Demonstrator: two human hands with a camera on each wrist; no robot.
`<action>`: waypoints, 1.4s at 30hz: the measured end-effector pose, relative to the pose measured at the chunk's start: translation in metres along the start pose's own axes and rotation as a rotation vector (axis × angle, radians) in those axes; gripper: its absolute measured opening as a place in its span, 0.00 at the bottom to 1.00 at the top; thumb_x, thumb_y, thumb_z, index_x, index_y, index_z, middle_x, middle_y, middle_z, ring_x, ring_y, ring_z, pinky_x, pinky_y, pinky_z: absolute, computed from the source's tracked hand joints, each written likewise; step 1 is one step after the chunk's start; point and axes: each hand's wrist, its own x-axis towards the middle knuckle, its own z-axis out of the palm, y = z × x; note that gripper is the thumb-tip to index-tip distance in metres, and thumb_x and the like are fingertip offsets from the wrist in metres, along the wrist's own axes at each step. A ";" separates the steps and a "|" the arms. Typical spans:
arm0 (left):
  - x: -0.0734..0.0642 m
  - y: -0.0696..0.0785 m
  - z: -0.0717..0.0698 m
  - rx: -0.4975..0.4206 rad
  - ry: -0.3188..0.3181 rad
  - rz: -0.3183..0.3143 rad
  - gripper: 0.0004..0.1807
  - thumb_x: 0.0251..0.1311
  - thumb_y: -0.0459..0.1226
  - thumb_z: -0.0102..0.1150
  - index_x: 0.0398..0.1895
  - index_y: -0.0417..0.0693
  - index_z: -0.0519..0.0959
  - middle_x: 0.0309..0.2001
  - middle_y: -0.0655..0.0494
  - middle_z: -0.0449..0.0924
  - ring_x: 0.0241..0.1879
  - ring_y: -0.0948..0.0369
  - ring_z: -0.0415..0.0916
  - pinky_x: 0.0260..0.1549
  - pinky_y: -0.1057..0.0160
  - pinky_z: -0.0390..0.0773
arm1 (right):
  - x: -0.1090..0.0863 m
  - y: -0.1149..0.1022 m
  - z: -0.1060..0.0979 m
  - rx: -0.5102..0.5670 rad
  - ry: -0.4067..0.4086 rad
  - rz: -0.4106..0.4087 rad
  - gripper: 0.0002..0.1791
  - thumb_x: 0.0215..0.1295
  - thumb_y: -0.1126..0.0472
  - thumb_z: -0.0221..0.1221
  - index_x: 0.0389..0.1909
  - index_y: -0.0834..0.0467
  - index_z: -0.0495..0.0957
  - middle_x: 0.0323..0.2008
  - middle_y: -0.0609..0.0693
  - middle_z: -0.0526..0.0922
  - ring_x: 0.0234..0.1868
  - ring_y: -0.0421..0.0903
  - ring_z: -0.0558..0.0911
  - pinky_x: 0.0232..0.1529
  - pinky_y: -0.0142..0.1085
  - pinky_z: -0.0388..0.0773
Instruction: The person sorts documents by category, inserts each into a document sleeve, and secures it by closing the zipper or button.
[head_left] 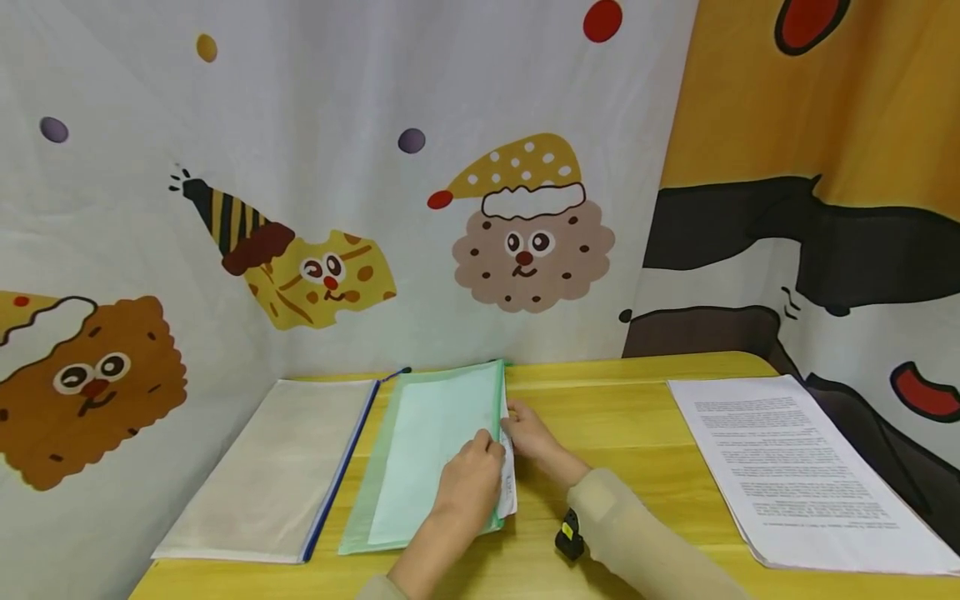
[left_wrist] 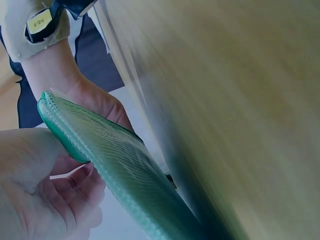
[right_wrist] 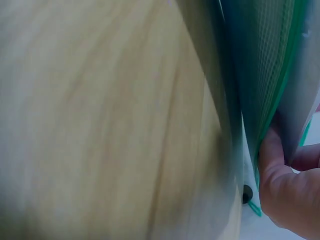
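Observation:
A green mesh zip document bag (head_left: 442, 400) lies tilted on the table, its right side raised. White papers (head_left: 508, 479) stick out along that side. My left hand (head_left: 471, 479) grips the bag's right edge near the middle; in the left wrist view its fingers (left_wrist: 80, 192) curl at the green border. Farther back, my right hand (head_left: 534, 433) pinches the papers at the opening. In the right wrist view, a finger (right_wrist: 272, 155) sits between the green edge and the grey-looking sheet. The fingertips inside the bag are partly hidden.
A white document bag with a blue zip edge (head_left: 270, 467) lies on the left of the yellow wooden table (head_left: 600, 392). A stack of printed sheets (head_left: 802, 467) lies on the right. Behind stands a cartoon-printed curtain (head_left: 337, 125).

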 end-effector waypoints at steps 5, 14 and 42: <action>0.000 0.001 -0.001 -0.005 -0.011 -0.005 0.11 0.53 0.35 0.66 0.40 0.43 0.82 0.37 0.54 0.72 0.32 0.63 0.74 0.25 0.71 0.79 | 0.003 0.000 0.005 -0.056 0.010 -0.015 0.23 0.69 0.69 0.40 0.63 0.73 0.59 0.32 0.60 0.78 0.29 0.42 0.75 0.32 0.31 0.73; 0.001 0.001 0.000 -0.013 0.011 0.004 0.10 0.50 0.35 0.68 0.37 0.43 0.81 0.36 0.54 0.71 0.31 0.64 0.73 0.24 0.71 0.79 | 0.003 0.001 0.011 -0.044 0.015 -0.019 0.23 0.66 0.72 0.39 0.62 0.73 0.61 0.40 0.61 0.76 0.31 0.44 0.73 0.33 0.31 0.71; 0.002 0.000 0.002 -0.069 -0.048 -0.029 0.09 0.56 0.35 0.60 0.40 0.42 0.81 0.39 0.52 0.72 0.33 0.61 0.75 0.28 0.69 0.79 | 0.001 -0.011 -0.015 0.031 -0.084 0.189 0.21 0.69 0.67 0.43 0.60 0.72 0.65 0.38 0.62 0.79 0.30 0.46 0.79 0.33 0.37 0.83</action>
